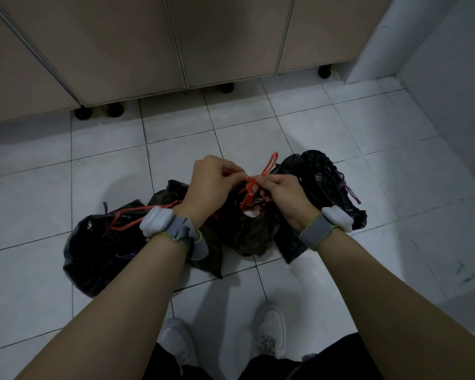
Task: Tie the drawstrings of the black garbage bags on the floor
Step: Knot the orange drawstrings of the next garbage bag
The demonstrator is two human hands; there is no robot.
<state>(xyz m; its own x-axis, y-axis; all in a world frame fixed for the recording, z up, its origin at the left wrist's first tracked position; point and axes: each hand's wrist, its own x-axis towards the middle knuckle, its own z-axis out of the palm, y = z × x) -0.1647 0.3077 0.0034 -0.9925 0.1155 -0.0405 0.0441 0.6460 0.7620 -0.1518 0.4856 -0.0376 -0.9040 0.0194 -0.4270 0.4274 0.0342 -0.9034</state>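
Three black garbage bags lie on the tiled floor. The middle bag [251, 231] is partly open at its top, with white rubbish showing inside. Its red drawstring [268, 167] is pinched between my left hand [213, 185] and my right hand [281, 194], which meet just above the bag's mouth; one red loop sticks up past my fingers. The left bag [93, 253] has a red drawstring [132, 218] lying loose across it and purple strands. The right bag [318, 179] shows a purple drawstring [350, 192]. Both wrists wear grey bands.
Beige cabinet doors [137, 45] on black feet stand right behind the bags. A white wall corner [422, 50] closes the right side. My white shoes [269, 327] stand on the floor tiles [340, 124] just before the bags.
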